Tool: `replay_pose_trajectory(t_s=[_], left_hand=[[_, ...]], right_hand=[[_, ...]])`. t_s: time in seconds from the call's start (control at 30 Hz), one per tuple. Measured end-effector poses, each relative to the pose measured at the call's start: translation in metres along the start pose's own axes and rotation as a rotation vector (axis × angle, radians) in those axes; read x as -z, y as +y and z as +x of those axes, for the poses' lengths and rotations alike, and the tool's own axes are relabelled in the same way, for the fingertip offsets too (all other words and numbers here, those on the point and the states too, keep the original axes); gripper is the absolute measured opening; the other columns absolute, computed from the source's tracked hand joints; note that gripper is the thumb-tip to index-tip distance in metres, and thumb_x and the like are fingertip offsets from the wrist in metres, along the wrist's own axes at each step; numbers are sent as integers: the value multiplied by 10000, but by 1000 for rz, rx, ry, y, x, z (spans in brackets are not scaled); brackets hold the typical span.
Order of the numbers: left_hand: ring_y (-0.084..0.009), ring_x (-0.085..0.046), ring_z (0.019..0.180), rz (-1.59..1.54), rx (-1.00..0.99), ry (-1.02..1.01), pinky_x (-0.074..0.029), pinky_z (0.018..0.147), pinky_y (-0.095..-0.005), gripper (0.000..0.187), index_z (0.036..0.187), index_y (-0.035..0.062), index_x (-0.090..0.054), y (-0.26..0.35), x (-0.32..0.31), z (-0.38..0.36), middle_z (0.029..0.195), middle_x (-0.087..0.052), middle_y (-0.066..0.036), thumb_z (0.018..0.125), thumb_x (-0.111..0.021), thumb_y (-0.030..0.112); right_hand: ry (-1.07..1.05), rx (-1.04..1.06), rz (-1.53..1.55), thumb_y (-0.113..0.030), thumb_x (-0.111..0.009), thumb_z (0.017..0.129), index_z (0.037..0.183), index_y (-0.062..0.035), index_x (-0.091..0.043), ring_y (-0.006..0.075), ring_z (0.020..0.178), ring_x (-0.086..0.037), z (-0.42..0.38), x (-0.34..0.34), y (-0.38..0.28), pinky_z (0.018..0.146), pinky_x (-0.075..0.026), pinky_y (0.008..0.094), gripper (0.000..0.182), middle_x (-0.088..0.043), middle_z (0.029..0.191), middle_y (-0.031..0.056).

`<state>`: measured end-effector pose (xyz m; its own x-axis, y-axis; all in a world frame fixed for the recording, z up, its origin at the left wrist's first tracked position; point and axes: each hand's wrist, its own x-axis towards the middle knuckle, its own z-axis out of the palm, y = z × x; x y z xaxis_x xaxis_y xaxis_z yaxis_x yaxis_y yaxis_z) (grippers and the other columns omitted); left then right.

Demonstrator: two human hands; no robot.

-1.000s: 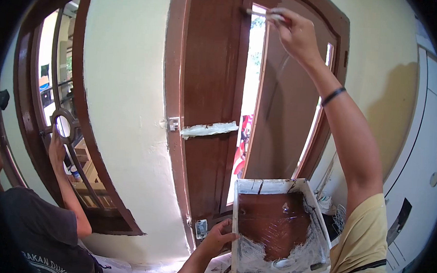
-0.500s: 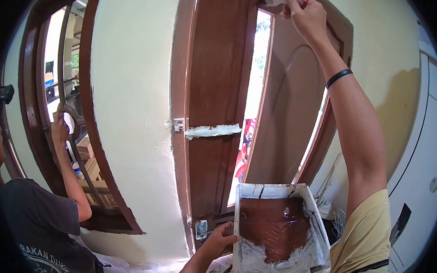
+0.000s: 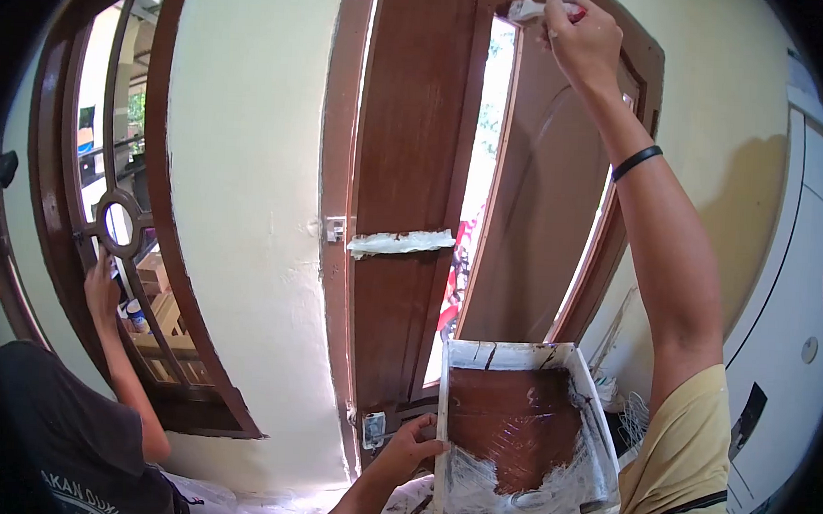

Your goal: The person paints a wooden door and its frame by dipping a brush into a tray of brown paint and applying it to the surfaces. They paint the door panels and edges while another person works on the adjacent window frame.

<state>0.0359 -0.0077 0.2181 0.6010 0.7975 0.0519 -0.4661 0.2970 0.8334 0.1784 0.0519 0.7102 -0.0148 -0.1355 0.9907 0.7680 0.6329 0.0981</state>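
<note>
High at the top of the wooden door point(image 3: 418, 101), my right hand point(image 3: 579, 35) is closed around a paintbrush point(image 3: 531, 10). The brush has a light, paint-smeared head and some red on its handle; its bristles touch the brown wood above the narrow glass opening. Low down, my left hand point(image 3: 408, 448) grips the left rim of a white paint tray point(image 3: 612, 459), with the thumb at the edge and its other fingers partly hidden. Wet brown paint point(image 3: 515, 409) covers the tray's upper floor, and whitish streaks show through lower down.
Masking material point(image 3: 401, 244) wraps the door's handle area. At left, another person in a dark shirt point(image 3: 65, 416) reaches to the brown window frame point(image 3: 161, 200). A white door point(image 3: 786, 301) stands at right, and wire point(image 3: 636, 416) lies behind the tray.
My right hand and the brush have shifted slightly right along the top of the door. The other person's hand has moved lower on the window. My left hand still holds the tray.
</note>
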Motion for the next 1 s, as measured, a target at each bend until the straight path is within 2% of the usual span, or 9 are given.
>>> replay_pose_trajectory(t_s=[0.07,0.2,0.3,0.4,0.5,0.6,0.7,0.8,1.0], left_hand=[[-155,-645,723,22,5,-4,-537,645,-289,368,1169,17,-502,3,-1,-1,887,-648,-86,823,-627,11],[-155,-643,720,-13,17,-1,-537,650,-291,356,1158,15,-505,1,0,0,882,-650,-88,823,-626,14],[-156,-644,731,-11,22,11,-539,665,-293,353,1153,14,-506,3,-2,-1,888,-651,-90,821,-626,10],[-158,-646,746,17,16,20,-542,682,-294,357,1153,12,-507,5,-5,-3,897,-651,-90,817,-626,3],[-160,-648,758,-3,10,19,-544,693,-294,363,1155,11,-506,4,-7,-3,906,-652,-90,813,-628,-2],[-164,-650,760,-11,24,14,-547,693,-297,370,1159,10,-505,1,-3,0,912,-653,-91,810,-629,-5],[-170,-654,754,-13,27,7,-552,687,-301,374,1162,10,-503,2,-3,0,909,-655,-96,810,-630,-4],[-174,-656,744,-22,15,3,-555,680,-302,377,1166,11,-500,-1,-3,2,903,-655,-101,812,-629,0],[-174,-656,742,2,19,23,-554,679,-300,381,1169,8,-501,1,-5,-1,900,-655,-101,812,-634,5]], right_hand=[[36,9,61,-190,-579,884,835,36,-676,162,577,-646,0,-3,-4,554,-498,300,250,-658,631,113],[-45,127,-114,-303,-590,866,858,-11,-699,137,566,-643,2,-12,24,591,-510,270,312,-659,620,60],[-139,-18,-9,-288,-587,867,857,-1,-700,121,546,-634,1,-3,17,564,-502,256,310,-653,612,47],[-122,-52,23,-285,-590,865,848,2,-699,117,549,-635,9,-5,18,554,-498,256,307,-646,602,39],[50,84,-33,-176,-567,898,818,48,-664,143,566,-638,20,-11,11,532,-494,284,257,-644,609,96],[-11,-69,161,-162,-554,906,796,56,-656,145,578,-642,23,-12,2,532,-501,271,265,-632,595,88],[-3,-75,193,-152,-547,925,838,58,-647,151,595,-636,17,-11,-2,532,-506,269,248,-628,621,84],[-28,133,-20,-267,-582,860,823,10,-691,107,518,-624,7,-16,30,512,-486,240,300,-637,592,40],[-36,27,61,-263,-601,880,865,9,-691,110,569,-649,2,-9,31,518,-499,241,286,-646,619,39]])
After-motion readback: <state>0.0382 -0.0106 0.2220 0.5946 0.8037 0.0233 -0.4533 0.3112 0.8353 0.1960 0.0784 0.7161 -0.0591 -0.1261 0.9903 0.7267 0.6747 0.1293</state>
